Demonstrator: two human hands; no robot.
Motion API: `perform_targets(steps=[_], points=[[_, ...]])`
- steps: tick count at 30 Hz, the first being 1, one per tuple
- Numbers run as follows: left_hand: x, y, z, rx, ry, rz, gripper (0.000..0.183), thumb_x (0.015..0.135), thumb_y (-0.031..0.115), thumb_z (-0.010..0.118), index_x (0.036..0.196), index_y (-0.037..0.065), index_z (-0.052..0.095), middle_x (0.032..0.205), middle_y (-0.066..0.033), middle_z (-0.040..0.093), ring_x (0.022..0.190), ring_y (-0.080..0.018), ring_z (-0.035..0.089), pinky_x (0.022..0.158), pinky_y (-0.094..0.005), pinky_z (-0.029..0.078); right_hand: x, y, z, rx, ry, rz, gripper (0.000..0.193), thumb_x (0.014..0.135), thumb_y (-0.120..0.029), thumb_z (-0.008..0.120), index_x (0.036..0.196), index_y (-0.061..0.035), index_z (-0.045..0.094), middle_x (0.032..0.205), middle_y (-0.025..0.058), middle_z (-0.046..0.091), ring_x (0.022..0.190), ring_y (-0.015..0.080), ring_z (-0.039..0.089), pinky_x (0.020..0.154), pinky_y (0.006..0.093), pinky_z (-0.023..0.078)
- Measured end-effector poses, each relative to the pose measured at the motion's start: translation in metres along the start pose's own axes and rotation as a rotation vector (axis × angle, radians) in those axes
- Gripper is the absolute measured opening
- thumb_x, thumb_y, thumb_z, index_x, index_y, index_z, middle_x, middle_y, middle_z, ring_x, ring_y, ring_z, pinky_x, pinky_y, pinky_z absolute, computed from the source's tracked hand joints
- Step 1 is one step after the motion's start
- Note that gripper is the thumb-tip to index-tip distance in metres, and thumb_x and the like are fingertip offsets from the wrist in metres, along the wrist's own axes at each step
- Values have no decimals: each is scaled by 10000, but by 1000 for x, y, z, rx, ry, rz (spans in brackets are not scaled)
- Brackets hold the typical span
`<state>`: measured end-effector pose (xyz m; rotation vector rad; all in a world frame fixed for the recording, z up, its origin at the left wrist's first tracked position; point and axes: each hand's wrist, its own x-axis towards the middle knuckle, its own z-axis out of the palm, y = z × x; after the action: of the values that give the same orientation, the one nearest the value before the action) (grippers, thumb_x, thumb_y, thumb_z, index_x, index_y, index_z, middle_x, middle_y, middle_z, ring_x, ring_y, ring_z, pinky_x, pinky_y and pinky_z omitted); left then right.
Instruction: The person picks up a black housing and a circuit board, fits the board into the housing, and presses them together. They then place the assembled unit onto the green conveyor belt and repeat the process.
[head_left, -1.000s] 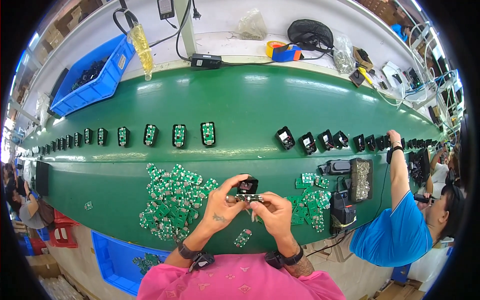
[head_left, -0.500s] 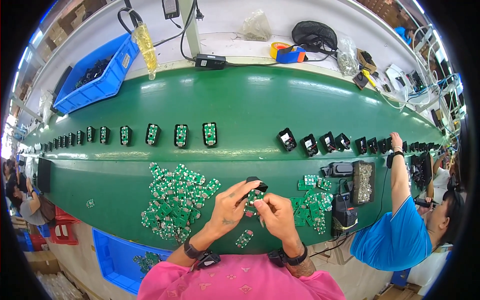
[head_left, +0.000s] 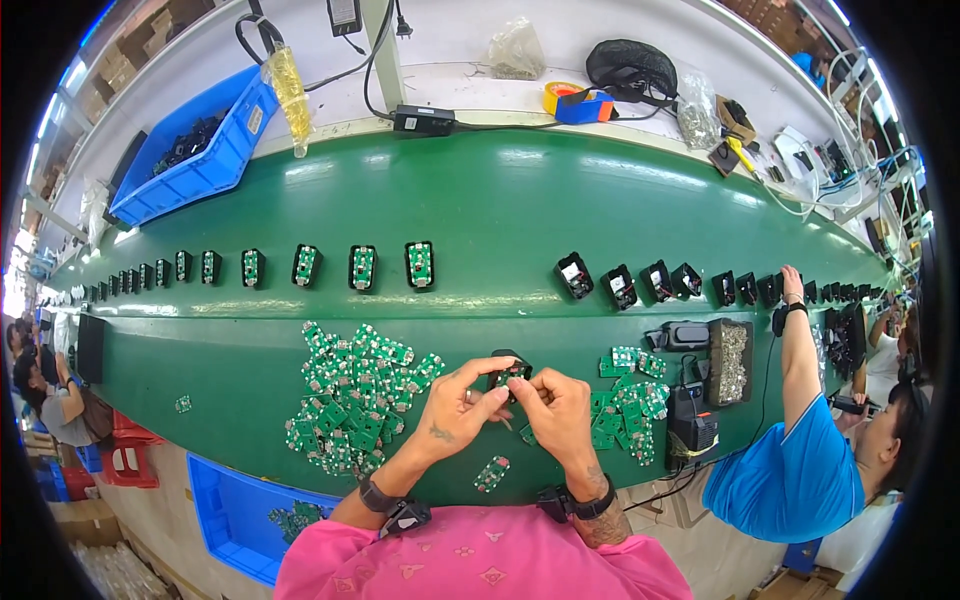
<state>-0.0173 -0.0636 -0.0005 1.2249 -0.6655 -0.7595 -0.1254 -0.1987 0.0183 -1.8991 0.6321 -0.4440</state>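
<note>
A small black plastic housing (head_left: 510, 356) is gripped in my left hand (head_left: 452, 415), close to the bench's near edge. In its mouth sits a green circuit board (head_left: 512, 379), mostly covered by fingers. The thumb and forefinger of my right hand (head_left: 560, 415) close on that board from the other side. Left of my hands lies a big pile of loose circuit boards (head_left: 350, 400); a smaller pile (head_left: 630, 410) lies to the right. One single board (head_left: 490, 474) rests just below my wrists.
Beyond my hands, housings with boards (head_left: 363, 268) line up leftward and housings showing wires (head_left: 620, 288) rightward. A parts box (head_left: 729, 362) and black device (head_left: 690, 420) stand right, near a co-worker's arm (head_left: 798, 355). Blue bins stand far left (head_left: 225, 160) and below the bench (head_left: 225, 520).
The circuit board has gone from below the housing up into its opening. My right fingers have moved with it, and the housing has tipped toward me. The co-worker's arm stays put.
</note>
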Motion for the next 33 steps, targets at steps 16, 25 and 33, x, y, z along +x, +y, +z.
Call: perform_targets(steps=[16,25,33], points=[[6,-9,18,196,157,-37,236,997,40,517,1227,-12,503,977,-148,683,599,-135,654,457,-241,535,-3,9,18,52,32,-129,285,972,-76,559,1244,-3,602,1096,209,676,945,351,676,803,394,534],[12,-19,9,67,307,-75,422,1009,110,484,1411,21,386,1210,-184,627,643,-191,699,511,-255,552,58,27,22,-119,-15,-192,286,962,-130,593,1229,-30,619,961,192,668,787,325,676,688,397,538],[-8,-19,-5,139,293,-96,439,972,132,577,1362,-10,437,1183,-158,621,650,-155,681,534,-229,527,165,46,53,-485,117,-224,382,952,-235,621,1252,-4,573,919,283,667,818,463,661,762,523,531]])
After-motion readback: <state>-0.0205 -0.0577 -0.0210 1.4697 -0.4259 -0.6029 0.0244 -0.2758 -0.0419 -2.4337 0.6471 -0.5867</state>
